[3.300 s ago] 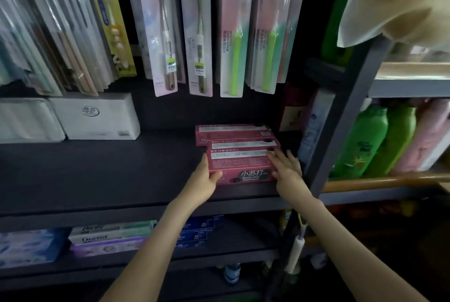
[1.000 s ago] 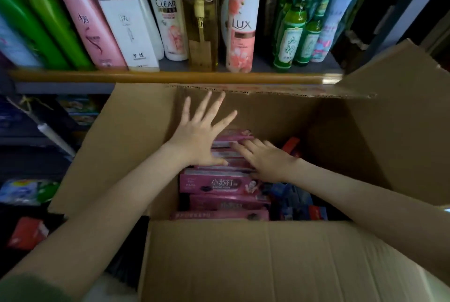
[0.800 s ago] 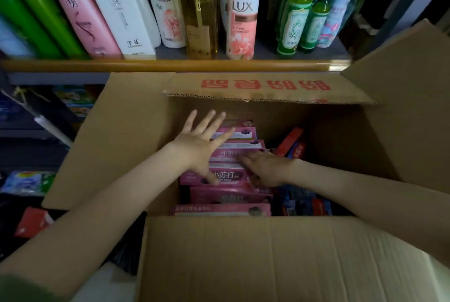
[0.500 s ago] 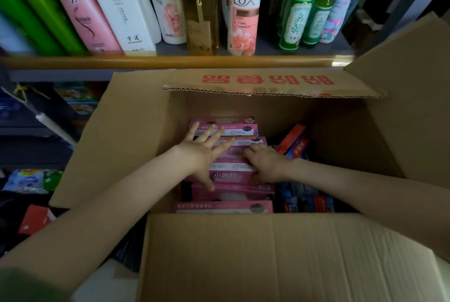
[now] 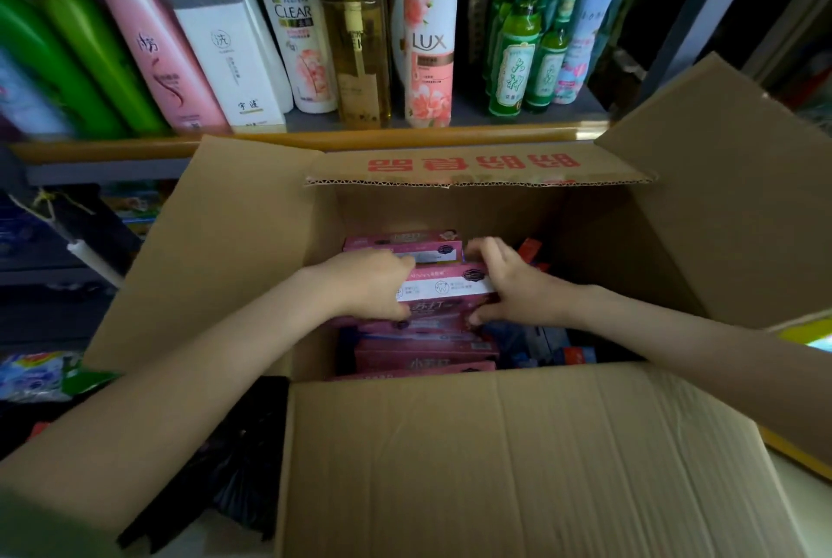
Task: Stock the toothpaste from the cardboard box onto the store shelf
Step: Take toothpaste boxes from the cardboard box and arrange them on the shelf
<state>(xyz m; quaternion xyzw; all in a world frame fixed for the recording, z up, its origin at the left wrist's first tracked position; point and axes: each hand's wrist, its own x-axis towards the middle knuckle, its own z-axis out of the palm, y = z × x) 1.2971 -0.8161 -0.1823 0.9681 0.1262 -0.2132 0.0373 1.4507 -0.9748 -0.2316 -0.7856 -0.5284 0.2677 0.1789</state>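
Note:
An open cardboard box (image 5: 495, 458) fills the lower part of the view, its flaps folded out. Inside lie several pink toothpaste cartons (image 5: 443, 287) stacked flat. My left hand (image 5: 369, 283) grips the left end of the top pink cartons, fingers curled round them. At the right end my right hand (image 5: 508, 283) grips the same cartons, thumb below and fingers over the top. More pink cartons (image 5: 423, 355) lie underneath and in front, and one (image 5: 400, 244) sits behind. The toothpaste shelf is out of view.
A shelf (image 5: 315, 139) just behind the box carries shampoo and body wash bottles (image 5: 427, 49) and green glass bottles (image 5: 513, 62). Blue and red packets (image 5: 540, 346) fill the box's right side. Dark lower shelves (image 5: 54, 269) lie at left.
Both hands were lying open on the stack; now their fingers have curled round the ends of the top pink cartons. Earlier still they were setting pink cartons on the shelf.

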